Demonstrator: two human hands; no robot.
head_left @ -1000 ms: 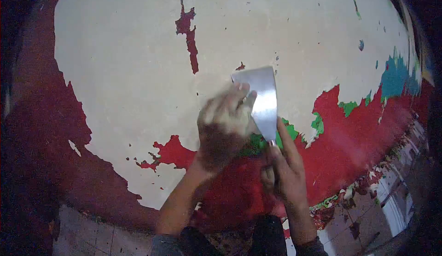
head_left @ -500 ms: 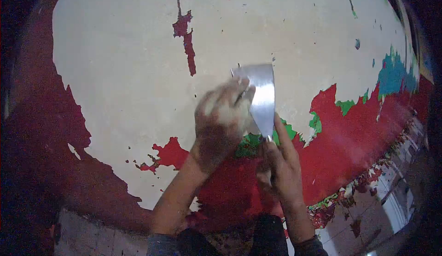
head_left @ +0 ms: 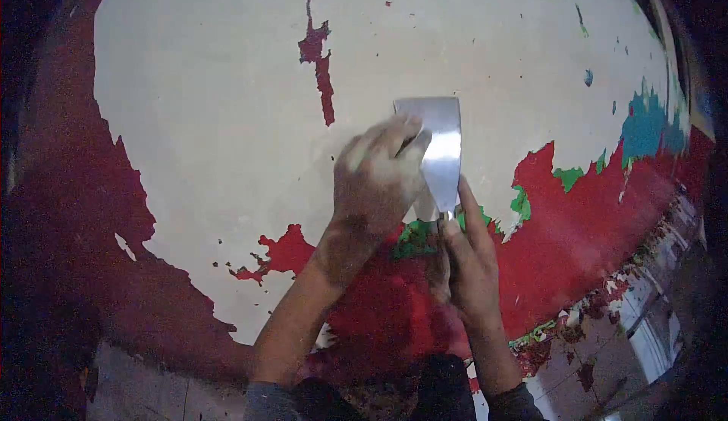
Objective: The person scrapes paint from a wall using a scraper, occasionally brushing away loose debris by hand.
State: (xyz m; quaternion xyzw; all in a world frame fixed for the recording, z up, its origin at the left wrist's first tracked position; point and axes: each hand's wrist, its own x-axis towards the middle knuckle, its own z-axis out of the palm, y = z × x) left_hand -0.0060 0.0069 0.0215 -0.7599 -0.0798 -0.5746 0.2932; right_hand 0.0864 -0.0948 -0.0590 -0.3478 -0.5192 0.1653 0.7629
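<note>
A paint scraper (head_left: 442, 152) with a wide, shiny metal blade points up against the wall (head_left: 212, 118). My right hand (head_left: 472, 269) is closed round its handle, with a finger stretched up along the blade's right side. From the left, my left hand (head_left: 379, 175) has its fingers bent onto the left part of the blade, and whitish dust coats them. The undersides of the left fingers are hidden. Just below the blade, bare pale wall meets green paint (head_left: 415, 241) and red paint (head_left: 576, 224).
A narrow strip of dark red paint (head_left: 324, 87) remains higher up, left of the blade. Blue paint (head_left: 643, 129) shows at the right. Along the wall's foot, paint flakes (head_left: 561, 338) litter the tiled floor (head_left: 148, 383). My dark-clothed knees are at the bottom.
The scraper and both hands have shifted slightly up and right in view. My left hand, blurred by motion before, is sharper now and still at the blade.
</note>
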